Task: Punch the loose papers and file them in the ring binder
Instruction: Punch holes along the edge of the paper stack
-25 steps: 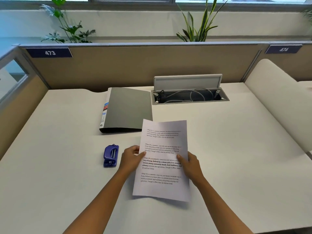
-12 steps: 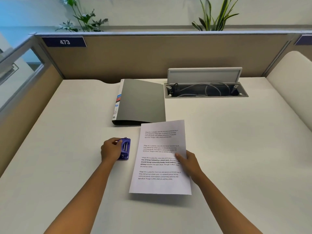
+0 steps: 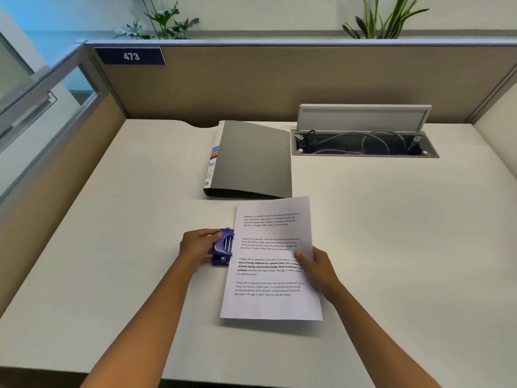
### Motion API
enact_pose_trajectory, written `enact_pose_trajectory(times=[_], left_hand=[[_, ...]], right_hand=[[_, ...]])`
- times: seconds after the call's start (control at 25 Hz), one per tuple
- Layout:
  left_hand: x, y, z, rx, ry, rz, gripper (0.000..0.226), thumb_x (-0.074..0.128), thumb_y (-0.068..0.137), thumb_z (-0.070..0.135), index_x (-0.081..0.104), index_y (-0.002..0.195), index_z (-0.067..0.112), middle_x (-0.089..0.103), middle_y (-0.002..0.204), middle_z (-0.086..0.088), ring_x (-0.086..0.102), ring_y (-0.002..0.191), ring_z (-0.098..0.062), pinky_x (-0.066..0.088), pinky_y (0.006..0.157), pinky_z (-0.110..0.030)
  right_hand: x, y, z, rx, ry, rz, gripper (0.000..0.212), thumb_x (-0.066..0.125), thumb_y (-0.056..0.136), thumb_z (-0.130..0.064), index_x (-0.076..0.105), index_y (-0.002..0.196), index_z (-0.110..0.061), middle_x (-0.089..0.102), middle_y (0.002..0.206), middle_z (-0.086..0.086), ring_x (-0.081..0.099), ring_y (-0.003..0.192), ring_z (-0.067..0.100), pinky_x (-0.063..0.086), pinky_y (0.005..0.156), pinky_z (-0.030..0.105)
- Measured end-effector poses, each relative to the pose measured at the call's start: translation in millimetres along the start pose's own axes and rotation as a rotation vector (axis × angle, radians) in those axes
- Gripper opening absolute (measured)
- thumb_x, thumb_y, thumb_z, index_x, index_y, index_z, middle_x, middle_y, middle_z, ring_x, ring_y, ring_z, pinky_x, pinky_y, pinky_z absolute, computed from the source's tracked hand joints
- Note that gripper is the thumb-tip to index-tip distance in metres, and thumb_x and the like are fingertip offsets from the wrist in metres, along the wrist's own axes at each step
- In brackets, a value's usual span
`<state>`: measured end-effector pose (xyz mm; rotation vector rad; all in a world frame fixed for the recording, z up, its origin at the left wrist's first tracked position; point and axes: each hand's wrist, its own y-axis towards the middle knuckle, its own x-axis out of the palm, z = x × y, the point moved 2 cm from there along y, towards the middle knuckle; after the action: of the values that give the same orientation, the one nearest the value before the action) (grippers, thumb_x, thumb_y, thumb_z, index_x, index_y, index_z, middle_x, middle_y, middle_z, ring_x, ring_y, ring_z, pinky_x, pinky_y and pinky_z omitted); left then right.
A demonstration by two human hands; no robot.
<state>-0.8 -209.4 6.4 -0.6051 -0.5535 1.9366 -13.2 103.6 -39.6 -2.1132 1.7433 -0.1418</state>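
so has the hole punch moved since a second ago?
Yes. The hole punch, gripped by the left hand, now sits against the left edge of the paper, closer to the ring binder; earlier it lay apart from the sheet.

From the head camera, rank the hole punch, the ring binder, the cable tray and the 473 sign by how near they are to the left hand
1. Hole punch: gripped by the left hand.
2. Ring binder: closed, just beyond.
3. Cable tray: open, far right.
4. 473 sign: up on the partition.
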Motion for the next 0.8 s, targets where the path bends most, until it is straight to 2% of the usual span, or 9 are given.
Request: enact_pose_trajectory(times=[0.24, 0.44, 0.8], left_hand=[[-2, -8, -6, -0.033, -0.046, -0.059, 0.023, 0.081, 0.081, 0.014, 0.074, 0.102, 0.011, 0.075, 0.101, -0.016, 0.072, 0.089, -0.038, 0.060, 0.081, -0.047], [0, -14, -9, -0.019, -0.058, -0.061, 0.021, 0.079, 0.082, 0.014, 0.074, 0.103, 0.010, 0.075, 0.098, -0.015, 0.072, 0.080, -0.035, 0.060, 0.068, -0.039], [3, -20, -15, 0.020, -0.037, -0.027, 0.020, 0.079, 0.083, 0.013, 0.074, 0.102, 0.011, 0.075, 0.099, -0.016, 0.073, 0.079, -0.035, 0.061, 0.069, -0.041]], right_hand=[[6, 3, -2, -0.022, -0.030, -0.011, 0.027, 0.062, 0.096, -0.027, 0.069, 0.119, -0.013, 0.075, 0.110, -0.001, 0.073, 0.098, 0.015, 0.057, 0.087, 0.033], [11, 12, -6, -0.035, -0.053, -0.014, 0.028, 0.062, 0.096, -0.027, 0.069, 0.119, -0.013, 0.075, 0.111, 0.001, 0.072, 0.099, 0.018, 0.057, 0.090, 0.038], [9, 21, -9, -0.027, -0.096, -0.029, 0.027, 0.063, 0.095, -0.031, 0.070, 0.116, -0.016, 0.076, 0.108, 0.000, 0.072, 0.097, 0.019, 0.057, 0.091, 0.043]])
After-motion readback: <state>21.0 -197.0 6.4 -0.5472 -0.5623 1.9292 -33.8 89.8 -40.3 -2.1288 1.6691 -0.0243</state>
